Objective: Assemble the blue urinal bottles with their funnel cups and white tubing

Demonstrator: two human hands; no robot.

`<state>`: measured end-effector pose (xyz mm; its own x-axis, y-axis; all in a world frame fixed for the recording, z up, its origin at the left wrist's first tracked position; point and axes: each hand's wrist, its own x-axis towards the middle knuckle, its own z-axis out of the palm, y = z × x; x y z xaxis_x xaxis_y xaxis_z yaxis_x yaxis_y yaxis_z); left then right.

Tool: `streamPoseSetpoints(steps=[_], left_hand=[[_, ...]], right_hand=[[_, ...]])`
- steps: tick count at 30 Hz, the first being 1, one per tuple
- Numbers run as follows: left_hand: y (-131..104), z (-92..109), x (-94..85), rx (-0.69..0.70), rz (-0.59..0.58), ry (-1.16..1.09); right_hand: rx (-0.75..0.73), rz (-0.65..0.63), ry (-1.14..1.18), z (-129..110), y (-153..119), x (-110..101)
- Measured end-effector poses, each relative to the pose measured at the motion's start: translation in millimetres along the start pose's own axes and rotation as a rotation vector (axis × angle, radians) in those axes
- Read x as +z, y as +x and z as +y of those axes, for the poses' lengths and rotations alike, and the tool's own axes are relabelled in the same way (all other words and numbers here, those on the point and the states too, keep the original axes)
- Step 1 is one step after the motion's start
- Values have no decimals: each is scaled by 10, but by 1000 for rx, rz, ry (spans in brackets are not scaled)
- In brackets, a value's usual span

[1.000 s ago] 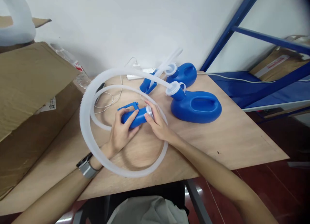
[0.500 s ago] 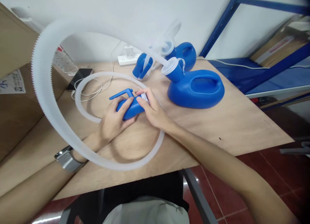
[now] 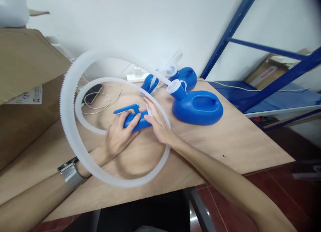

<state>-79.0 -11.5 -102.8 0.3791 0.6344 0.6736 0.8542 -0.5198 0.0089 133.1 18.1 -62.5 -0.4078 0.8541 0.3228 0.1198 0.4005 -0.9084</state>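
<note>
A blue plastic cup-like piece [image 3: 136, 122] with a thin blue handle lies on its side above the wooden table. My left hand [image 3: 120, 131] is wrapped round its body, thumb on top. At its right end shows a white rim [image 3: 149, 112]. My right hand [image 3: 158, 124] rests against this rim, fingers stretched out and thumb touching the blue body. A translucent corrugated hose [image 3: 71, 108] loops over my left forearm and round both hands. One hose end goes into the white cap [image 3: 173, 87] of a blue urinal bottle [image 3: 198, 107], which lies on the table to the right.
Behind stand another blue bottle [image 3: 188, 78] and a blue cup-like piece [image 3: 149, 84], near a white power strip [image 3: 137, 77]. A phone [image 3: 94, 93] with a white cable lies back left, by a cardboard box [image 3: 32, 121]. A blue shelf frame [image 3: 229, 38] rises at right.
The view has tilted up and shifted slightly. My right hand's fingers have straightened from a bent grip at the white rim. My left hand keeps its hold on the blue piece.
</note>
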Motion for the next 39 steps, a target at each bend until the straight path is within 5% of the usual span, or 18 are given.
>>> streamPoseSetpoints(steps=[7, 18, 28, 39], left_hand=[[46, 6, -24, 34, -24, -15], [28, 7, -23, 95, -69, -58], [11, 25, -18, 129, -103, -12], [5, 73, -27, 55, -27, 28]], right_hand=[[196, -66, 129, 112, 98, -149], [91, 160, 330, 87, 82, -36], [180, 324, 339, 122, 104, -11], [170, 238, 351, 152, 74, -50]])
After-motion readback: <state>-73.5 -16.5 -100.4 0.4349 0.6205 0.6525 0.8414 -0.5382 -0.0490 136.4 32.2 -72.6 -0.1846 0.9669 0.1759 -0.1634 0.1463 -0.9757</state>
